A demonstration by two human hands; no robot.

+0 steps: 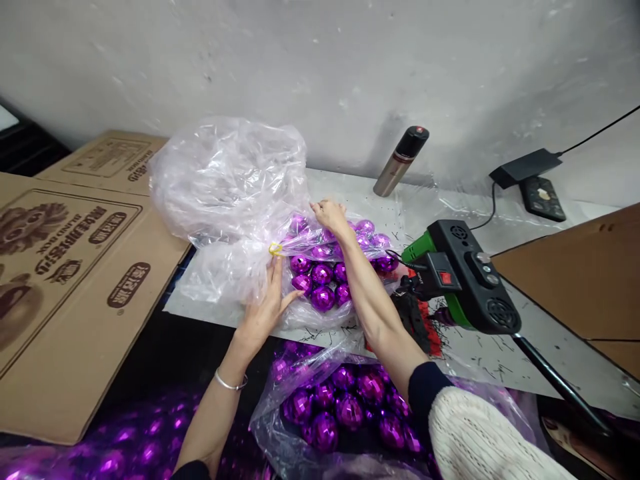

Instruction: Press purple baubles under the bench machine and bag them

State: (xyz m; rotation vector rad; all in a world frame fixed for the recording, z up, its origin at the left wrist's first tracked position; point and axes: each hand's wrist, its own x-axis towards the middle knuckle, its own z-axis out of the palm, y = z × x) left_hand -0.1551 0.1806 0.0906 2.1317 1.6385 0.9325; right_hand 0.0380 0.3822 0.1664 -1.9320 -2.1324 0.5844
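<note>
Purple mirrored ball ornaments [323,274] fill a clear plastic bag [313,313] lying on the grey work surface. A yellow tie [275,249] sits at its gathered neck. My left hand [265,303] rests against the plastic just below the tie, fingers stretched upward and thumb spread toward the balls. At the far side of the bag is my right hand [330,217], its fingers curled in; what they may hold is too small to make out. Left of the tie, large crumpled clear plastic [230,180] bulges up.
Printed cardboard boxes [120,273] stand at the left. More purple balls [350,410] lie in an open bag below the table edge. On the right are a black-and-green device [473,277], a metal flask [400,163], a black adapter [525,168] and a phone [543,199].
</note>
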